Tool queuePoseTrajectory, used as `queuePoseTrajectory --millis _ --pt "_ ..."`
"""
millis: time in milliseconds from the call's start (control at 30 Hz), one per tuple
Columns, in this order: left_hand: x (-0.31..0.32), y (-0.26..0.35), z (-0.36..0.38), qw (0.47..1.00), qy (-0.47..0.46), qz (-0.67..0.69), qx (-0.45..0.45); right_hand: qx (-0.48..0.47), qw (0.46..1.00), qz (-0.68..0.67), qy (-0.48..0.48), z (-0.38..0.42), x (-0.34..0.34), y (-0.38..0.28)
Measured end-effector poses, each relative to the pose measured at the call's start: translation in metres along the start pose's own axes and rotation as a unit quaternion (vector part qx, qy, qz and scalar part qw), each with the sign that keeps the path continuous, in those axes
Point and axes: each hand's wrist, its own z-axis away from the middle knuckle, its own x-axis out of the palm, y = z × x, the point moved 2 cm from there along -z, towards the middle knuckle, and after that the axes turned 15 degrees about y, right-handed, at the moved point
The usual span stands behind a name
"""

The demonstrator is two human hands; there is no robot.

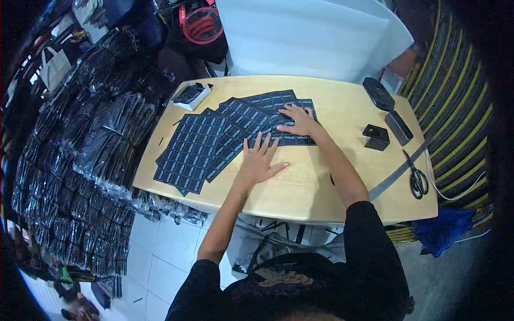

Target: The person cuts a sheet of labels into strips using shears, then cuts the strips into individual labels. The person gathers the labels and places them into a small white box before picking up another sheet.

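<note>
Several black label sheets (195, 142), printed in rows with "EPSON", lie fanned and overlapping across the left and middle of the wooden table (278, 190). My left hand (261, 160) rests with spread fingers, its fingertips on the lower edge of the sheets and its thumb pointing right. Farther up, my right hand (298, 120) lies with fingers apart on the right end of the sheets. Neither hand grips anything, and parts of the sheets under the fingers are hidden.
On the table's right are scissors (417, 179), a dark strip (393, 179), a black angled block (376, 137), a black bar (399, 128) and a dark case (378, 94). A small white box (191, 97) sits at the upper left. Plastic-wrapped bundles (110, 139) are piled left of the table.
</note>
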Motion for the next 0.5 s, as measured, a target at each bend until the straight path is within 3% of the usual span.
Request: queuePoseTrajectory --millis 200,300,367,433,467,500 --pt "-0.001 0.002 0.004 0.998 0.053 -0.007 0.017 -0.019 0.997 -0.031 0.062 -0.005 0.012 0.012" --pt "0.002 0.001 0.004 1.000 0.023 0.017 0.002 -0.030 0.994 -0.029 0.102 -0.006 0.014 0.013" --pt "0.003 -0.002 0.002 0.999 0.036 0.015 -0.012 0.010 0.996 -0.020 0.089 -0.008 0.011 0.010" --pt "-0.001 -0.009 -0.012 0.991 0.078 0.091 -0.058 -0.018 0.991 0.003 0.130 -0.011 0.020 0.013" --pt "-0.005 -0.009 -0.016 0.983 0.162 0.085 -0.029 -0.020 0.990 0.002 0.137 -0.012 0.024 0.016" --pt "-0.003 -0.013 -0.021 0.983 0.163 0.085 -0.029 -0.020 0.989 0.003 0.144 -0.011 0.023 0.015"
